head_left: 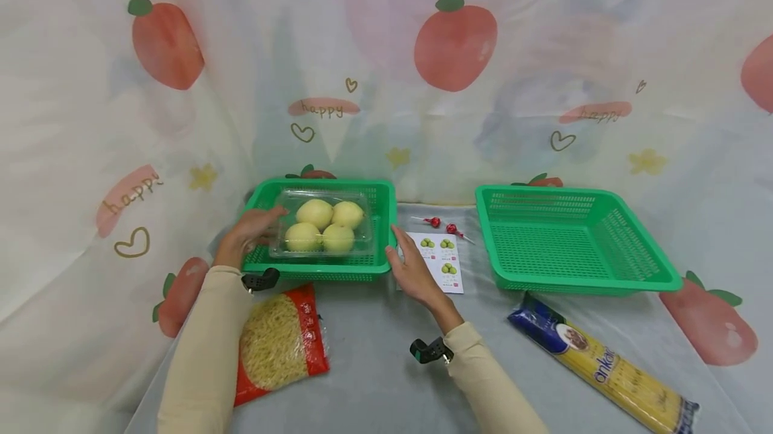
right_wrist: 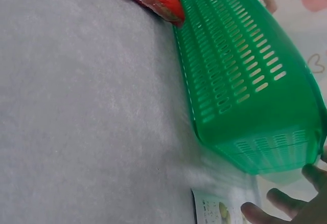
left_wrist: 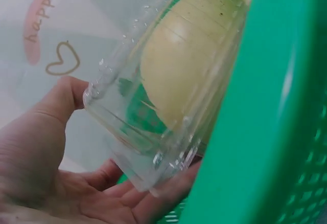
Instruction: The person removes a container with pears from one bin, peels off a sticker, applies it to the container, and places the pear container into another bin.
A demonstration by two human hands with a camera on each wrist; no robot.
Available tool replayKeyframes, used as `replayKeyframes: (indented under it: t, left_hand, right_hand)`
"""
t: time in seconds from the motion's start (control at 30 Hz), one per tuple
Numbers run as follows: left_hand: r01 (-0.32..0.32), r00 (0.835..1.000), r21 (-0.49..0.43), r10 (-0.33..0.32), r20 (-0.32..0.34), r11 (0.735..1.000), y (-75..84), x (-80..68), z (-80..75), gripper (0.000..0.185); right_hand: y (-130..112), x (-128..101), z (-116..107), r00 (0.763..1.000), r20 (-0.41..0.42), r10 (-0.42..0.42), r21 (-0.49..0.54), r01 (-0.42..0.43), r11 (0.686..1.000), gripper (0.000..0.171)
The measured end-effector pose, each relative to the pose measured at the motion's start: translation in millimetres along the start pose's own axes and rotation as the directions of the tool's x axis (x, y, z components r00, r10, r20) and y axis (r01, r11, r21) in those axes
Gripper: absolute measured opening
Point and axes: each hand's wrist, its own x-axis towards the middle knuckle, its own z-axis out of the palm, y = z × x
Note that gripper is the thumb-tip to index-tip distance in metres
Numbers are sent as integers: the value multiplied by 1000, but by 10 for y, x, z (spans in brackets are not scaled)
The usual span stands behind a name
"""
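My left hand point(head_left: 253, 229) grips the left end of a clear plastic box point(left_wrist: 115, 127), its thumb on the upper edge and fingers beneath. Several round, pale yellow-green fruits point(head_left: 314, 214) show through the box, which sits tilted within the left green basket point(head_left: 386, 186). My right hand point(head_left: 417, 269) is at that basket's right side, holding nothing. Its fingers point(right_wrist: 281, 201) are spread and close to the basket's rim, with a printed sheet point(head_left: 449, 280) of fruit pictures partly beneath the hand in the head view.
Another green basket point(head_left: 580, 283) stands to the right. Two red-wrapped lollipops point(head_left: 451, 228) lie between the baskets. In front are a red-edged pasta bag point(head_left: 274, 343) on the left and a long yellow-and-blue pasta packet point(head_left: 604, 363) on the right. A patterned cloth hangs behind.
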Motion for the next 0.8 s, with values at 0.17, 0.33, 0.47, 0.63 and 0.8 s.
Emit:
replayKeyframes:
  t: [0.17,0.33,0.47,0.63,0.8]
  left_hand:
    - [-68,997,-73,65,-43,995,150,-2,56,67]
    - [-87,993,-122,76,-93,989,278,-111,79,69]
    - [-114,992,-135,104,-78,984,334,-252,87,74]
    - [-144,989,-188,136,-54,971,349,-503,123,74]
    - [-171,985,-197,166,-38,965,304,-802,218,59]
  right_hand:
    - [26,-17,-94,1000,-22,-4,0,4,1000,60]
    - [54,-50,-153,999,-37,-3,-1,3,1000,58]
    - [85,-77,-201,997,-77,7,4,-6,1000,53]
    - [119,-115,-265,994,-106,23,28,-20,999,50]
    - [167,-144,-326,990,-127,66,18,-64,998,49]
